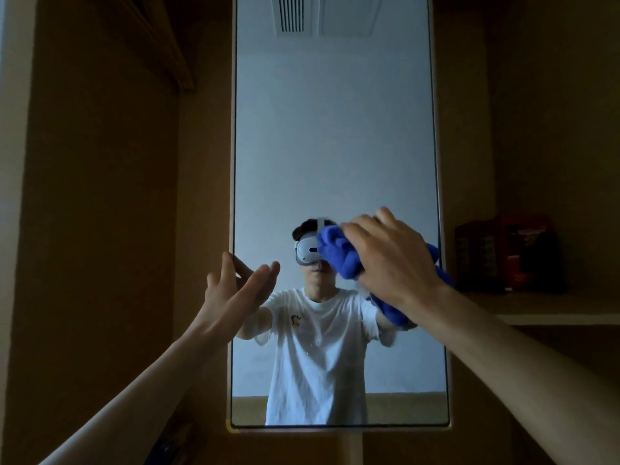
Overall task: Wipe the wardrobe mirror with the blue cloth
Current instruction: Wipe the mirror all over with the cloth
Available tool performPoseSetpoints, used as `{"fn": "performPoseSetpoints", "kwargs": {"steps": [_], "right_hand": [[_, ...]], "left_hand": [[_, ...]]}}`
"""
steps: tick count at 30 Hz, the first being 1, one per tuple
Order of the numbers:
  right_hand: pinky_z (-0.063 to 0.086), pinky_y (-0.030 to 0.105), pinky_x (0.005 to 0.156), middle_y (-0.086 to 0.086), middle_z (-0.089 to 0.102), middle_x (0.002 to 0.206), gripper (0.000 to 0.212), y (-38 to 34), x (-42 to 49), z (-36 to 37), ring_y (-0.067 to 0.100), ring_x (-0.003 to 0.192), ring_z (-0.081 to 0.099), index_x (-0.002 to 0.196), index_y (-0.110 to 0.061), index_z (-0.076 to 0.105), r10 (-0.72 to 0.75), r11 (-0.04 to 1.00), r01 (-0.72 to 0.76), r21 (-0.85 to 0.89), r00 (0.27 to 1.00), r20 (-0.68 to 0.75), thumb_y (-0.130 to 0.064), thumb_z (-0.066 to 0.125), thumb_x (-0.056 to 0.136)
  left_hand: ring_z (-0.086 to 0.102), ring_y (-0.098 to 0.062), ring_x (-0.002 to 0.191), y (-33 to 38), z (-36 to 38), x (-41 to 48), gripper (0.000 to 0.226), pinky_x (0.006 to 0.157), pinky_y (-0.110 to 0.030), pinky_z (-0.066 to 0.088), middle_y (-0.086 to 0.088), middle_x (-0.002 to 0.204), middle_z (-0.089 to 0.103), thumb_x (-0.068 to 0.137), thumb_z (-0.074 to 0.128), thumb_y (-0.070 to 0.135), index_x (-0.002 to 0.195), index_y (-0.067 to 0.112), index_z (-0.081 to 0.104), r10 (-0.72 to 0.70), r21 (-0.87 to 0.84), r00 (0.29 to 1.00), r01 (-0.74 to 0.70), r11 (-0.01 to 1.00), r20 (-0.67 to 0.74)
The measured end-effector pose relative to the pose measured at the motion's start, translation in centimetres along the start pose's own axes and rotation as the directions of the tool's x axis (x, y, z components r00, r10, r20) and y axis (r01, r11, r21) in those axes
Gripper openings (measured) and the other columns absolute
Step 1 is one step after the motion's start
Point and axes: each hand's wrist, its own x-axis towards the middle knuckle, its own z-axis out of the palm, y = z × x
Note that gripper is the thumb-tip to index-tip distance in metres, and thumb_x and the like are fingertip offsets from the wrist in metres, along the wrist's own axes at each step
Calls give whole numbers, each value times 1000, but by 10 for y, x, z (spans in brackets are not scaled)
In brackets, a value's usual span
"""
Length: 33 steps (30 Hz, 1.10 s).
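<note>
The blue cloth (339,258) lies bunched against the right half of the wardrobe mirror (335,146), gripped by the curled fingers of the right hand (392,260). The left hand (235,292), fingers straight and holding nothing, is at the mirror's left edge.

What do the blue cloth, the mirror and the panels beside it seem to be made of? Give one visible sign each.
The cloth looks like soft plush fabric, perhaps microfibre: matte, bunched in thick folds. The mirror is glass with a glossy reflecting finish: it shows a sharp reflection. The panels seem wood or wood-look board, matte brown; dim light hides grain.
</note>
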Motion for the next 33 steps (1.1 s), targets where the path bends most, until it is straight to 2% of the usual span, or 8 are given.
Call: {"fn": "performPoseSetpoints", "kwargs": {"steps": [2,5,8,13,18,23,29,33], "right_hand": [[48,40,59,5,64,86,21,20,19,-9,29,83,52,93,-11,64,76,996,-78,-48,996,-47,-11,60,72],[49,41,59,4,63,89,26,36,28,-13,27,90,51,96,-12,62,209,978,-209,-5,977,-49,-6,60,71],[38,32,52,1,62,84,22,20,9,-4,26,88,52,87,-12,61,163,987,-163,1,986,-22,-9,67,67],[48,34,58,-5,64,94,29,19,-30,-4,22,91,52,98,-16,63,84,995,-89,48,991,101,-10,67,71],[47,37,63,-1,60,99,30,67,-5,-27,25,100,51,101,-16,57,373,927,-373,-28,928,-11,-5,67,75],[47,32,63,6,61,101,38,40,-33,-16,26,96,55,106,-10,59,378,924,-372,-91,924,57,-11,73,71],[40,26,65,-2,58,93,23,28,-44,-19,15,79,54,105,-19,56,504,840,-522,147,852,143,-18,65,83],[37,28,57,-1,59,77,6,51,-5,-26,17,67,58,88,-16,54,694,685,-661,307,720,2,-21,58,87]], "left_hand": [[23,-38,153,-1,-1,0,155,120,-64,29,-2,168,11,36,45,106,164,35,-5,0,9,1000,0,1000,13],[23,-38,153,-1,-1,-2,156,120,-63,28,-2,167,13,35,45,105,163,34,-7,12,10,1000,-12,1000,17],[23,-38,153,-2,-2,-3,151,120,-64,28,-3,166,15,40,47,101,164,34,-7,25,-1,999,-25,1000,21],[25,-38,150,-9,-2,-3,155,118,-66,30,-5,164,20,38,43,109,164,33,-6,63,47,997,-65,997,33],[28,-37,149,-9,-3,-6,154,115,-62,32,-11,162,26,39,37,110,164,30,-2,69,87,997,-72,994,34],[40,-36,138,-6,-3,-9,128,113,-62,36,-10,144,43,45,42,108,145,28,37,70,11,998,-70,997,3],[54,-25,115,10,-11,-7,93,102,-54,51,-4,121,49,52,53,93,112,21,50,96,-15,995,-96,995,-10],[43,-39,138,32,-17,8,120,110,-60,45,-14,155,33,65,62,89,156,20,23,114,-74,993,-115,991,-24]]}}
